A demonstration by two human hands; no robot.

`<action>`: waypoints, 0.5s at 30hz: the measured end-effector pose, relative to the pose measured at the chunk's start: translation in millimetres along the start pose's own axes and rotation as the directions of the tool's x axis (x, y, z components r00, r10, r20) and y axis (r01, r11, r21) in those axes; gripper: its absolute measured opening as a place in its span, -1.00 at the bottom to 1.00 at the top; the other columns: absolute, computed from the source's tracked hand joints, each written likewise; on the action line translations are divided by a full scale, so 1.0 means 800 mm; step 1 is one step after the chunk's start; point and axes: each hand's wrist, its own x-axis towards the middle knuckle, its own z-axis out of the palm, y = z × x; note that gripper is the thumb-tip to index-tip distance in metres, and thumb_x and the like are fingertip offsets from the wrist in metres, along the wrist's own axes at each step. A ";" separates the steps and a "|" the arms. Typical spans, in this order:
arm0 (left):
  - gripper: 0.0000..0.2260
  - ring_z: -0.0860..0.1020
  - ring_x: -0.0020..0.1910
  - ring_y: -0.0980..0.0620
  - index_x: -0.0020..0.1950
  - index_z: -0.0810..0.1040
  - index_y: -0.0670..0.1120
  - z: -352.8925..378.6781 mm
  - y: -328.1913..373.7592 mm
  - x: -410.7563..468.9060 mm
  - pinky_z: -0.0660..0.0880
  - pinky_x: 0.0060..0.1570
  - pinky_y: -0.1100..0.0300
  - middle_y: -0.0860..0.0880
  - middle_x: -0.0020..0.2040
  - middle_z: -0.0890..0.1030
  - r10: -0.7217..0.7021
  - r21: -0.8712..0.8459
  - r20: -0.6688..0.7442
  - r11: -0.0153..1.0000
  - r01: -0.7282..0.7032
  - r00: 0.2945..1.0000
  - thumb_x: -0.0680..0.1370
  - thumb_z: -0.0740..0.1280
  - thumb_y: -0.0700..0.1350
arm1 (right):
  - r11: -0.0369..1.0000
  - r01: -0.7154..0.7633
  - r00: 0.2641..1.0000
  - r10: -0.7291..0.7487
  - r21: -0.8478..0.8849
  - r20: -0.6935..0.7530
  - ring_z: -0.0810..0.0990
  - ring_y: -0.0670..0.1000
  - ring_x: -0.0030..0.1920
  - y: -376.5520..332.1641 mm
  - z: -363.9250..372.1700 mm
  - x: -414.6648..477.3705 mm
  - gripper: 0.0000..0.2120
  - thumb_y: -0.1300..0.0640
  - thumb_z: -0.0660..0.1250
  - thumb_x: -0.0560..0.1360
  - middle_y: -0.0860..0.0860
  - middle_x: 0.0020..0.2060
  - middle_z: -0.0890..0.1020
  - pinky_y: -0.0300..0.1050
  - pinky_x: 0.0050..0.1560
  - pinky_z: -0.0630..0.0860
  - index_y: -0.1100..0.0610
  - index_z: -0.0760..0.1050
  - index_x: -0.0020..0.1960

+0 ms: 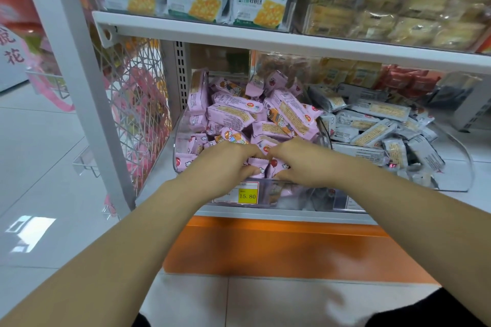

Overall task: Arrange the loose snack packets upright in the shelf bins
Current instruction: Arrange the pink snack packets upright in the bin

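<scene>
Two hands work at the front of the pink bin (178, 146), the left of two clear bins on the lower shelf (292, 216). Left hand (225, 164): fingers curled down over the pink packets (261, 167) just behind the front wall, above the price tag (247, 195); it appears to grip them. Right hand (300, 164): close beside the left, thumb low and fingers bent over the same cluster, also holding. Behind the hands most pink packets lie flat or tilted in a loose heap; a few stand against the left wall. Step in hand, as judged: squaring a front row upright. To do it well, press the held packets together from both sides, stand them on their short ends against the front wall, and feed in neighbours from the heap one at a time so the row does not topple. Grey packets (372, 125) in the right bin (463, 167) lie loose and untouched.
</scene>
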 end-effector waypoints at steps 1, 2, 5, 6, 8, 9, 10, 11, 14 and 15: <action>-0.71 0.35 -0.28 0.07 0.32 0.47 0.12 0.001 -0.001 0.000 0.31 -0.23 0.19 0.12 -0.28 0.39 0.002 0.005 -0.005 1.000 -0.002 1.000 0.60 0.27 0.01 | 1.000 0.004 1.000 -0.004 -0.001 0.011 0.39 0.01 -0.16 0.000 0.000 0.001 -0.67 0.12 0.27 0.56 0.02 -0.13 0.52 -0.08 -0.14 0.37 0.17 0.39 0.29; -0.71 0.34 -0.28 0.07 0.33 0.47 0.11 0.001 -0.001 0.000 0.30 -0.23 0.19 0.11 -0.28 0.38 0.004 0.010 -0.006 1.000 -0.004 1.000 0.60 0.27 0.01 | 1.000 0.009 1.000 -0.010 0.018 0.024 0.37 -0.03 -0.22 0.000 -0.002 -0.001 -0.70 0.11 0.26 0.57 -0.04 -0.21 0.46 -0.10 -0.18 0.32 0.19 0.41 0.27; -0.70 0.32 -0.29 0.05 0.34 0.46 0.10 0.000 0.000 -0.001 0.28 -0.24 0.18 0.15 -0.35 0.33 0.004 0.020 -0.003 1.000 -0.004 1.000 0.60 0.26 0.02 | 0.991 0.002 1.000 -0.003 0.132 0.009 0.42 -0.08 -0.19 0.000 -0.010 -0.008 -0.70 0.06 0.29 0.56 -0.09 -0.13 0.49 -0.18 -0.18 0.33 0.15 0.44 0.25; -0.70 0.33 -0.26 0.04 0.34 0.46 0.09 0.000 0.001 -0.001 0.28 -0.24 0.18 0.15 -0.34 0.32 0.003 0.024 0.000 1.000 -0.003 1.000 0.60 0.26 0.02 | 0.987 -0.012 0.999 0.017 0.158 -0.028 0.46 -0.06 -0.12 -0.001 -0.009 -0.011 -0.71 0.07 0.32 0.54 -0.05 -0.04 0.54 -0.19 -0.10 0.40 0.13 0.45 0.23; -0.70 0.33 -0.22 0.03 0.34 0.46 0.09 -0.002 0.001 -0.001 0.30 -0.23 0.18 0.09 -0.26 0.39 0.000 0.024 0.005 1.000 0.000 1.000 0.60 0.26 0.02 | 0.978 -0.042 0.992 0.066 0.206 -0.107 0.55 -0.03 -0.07 -0.003 -0.001 -0.013 -0.82 0.16 0.32 0.54 0.03 -0.04 0.62 -0.18 -0.02 0.48 0.13 0.52 0.14; -0.70 0.33 -0.20 0.04 0.34 0.46 0.09 -0.002 0.001 -0.001 0.32 -0.21 0.18 0.05 -0.20 0.47 -0.002 0.020 0.009 1.000 0.002 1.000 0.60 0.26 0.01 | 0.974 -0.051 0.987 0.082 0.220 -0.135 0.58 -0.02 -0.09 -0.004 0.005 -0.014 -0.85 0.20 0.29 0.54 0.03 -0.09 0.64 -0.17 -0.02 0.51 0.13 0.54 0.10; -0.70 0.34 -0.19 0.05 0.34 0.46 0.09 -0.002 0.001 -0.002 0.35 -0.20 0.18 0.01 -0.13 0.54 -0.003 0.018 0.013 1.000 0.003 1.000 0.60 0.26 0.01 | 0.974 -0.049 0.984 0.086 0.223 -0.156 0.60 -0.02 -0.11 -0.005 0.010 -0.015 -0.84 0.22 0.27 0.55 0.02 -0.15 0.65 -0.14 -0.03 0.52 0.13 0.56 0.10; -0.70 0.34 -0.19 0.05 0.34 0.45 0.10 -0.002 0.001 -0.002 0.37 -0.18 0.18 0.00 -0.09 0.57 -0.002 0.018 0.015 1.000 0.002 1.000 0.60 0.26 0.01 | 0.975 -0.039 0.983 0.077 0.220 -0.168 0.60 -0.01 -0.13 -0.005 0.013 -0.016 -0.81 0.23 0.24 0.56 -0.01 -0.21 0.63 -0.10 -0.03 0.53 0.13 0.56 0.12; -0.70 0.35 -0.22 0.05 0.35 0.46 0.10 -0.003 0.003 -0.003 0.41 -0.17 0.17 0.12 -0.28 0.42 0.007 0.023 0.014 1.000 -0.007 1.000 0.61 0.25 0.01 | 0.965 0.001 0.988 0.039 0.263 -0.148 0.61 0.01 -0.09 0.001 0.009 -0.025 -0.71 0.26 0.17 0.57 -0.02 -0.17 0.65 -0.06 0.01 0.53 0.11 0.52 0.23; -0.70 0.38 -0.21 0.03 0.35 0.46 0.10 -0.004 0.004 -0.004 0.44 -0.14 0.15 0.12 -0.29 0.42 0.010 0.031 0.015 0.999 -0.011 1.000 0.61 0.25 0.00 | 0.957 0.010 0.987 0.037 0.290 -0.156 0.62 -0.04 -0.05 0.004 0.008 -0.030 -0.69 0.26 0.18 0.57 -0.01 -0.08 0.67 -0.15 0.04 0.53 0.09 0.50 0.27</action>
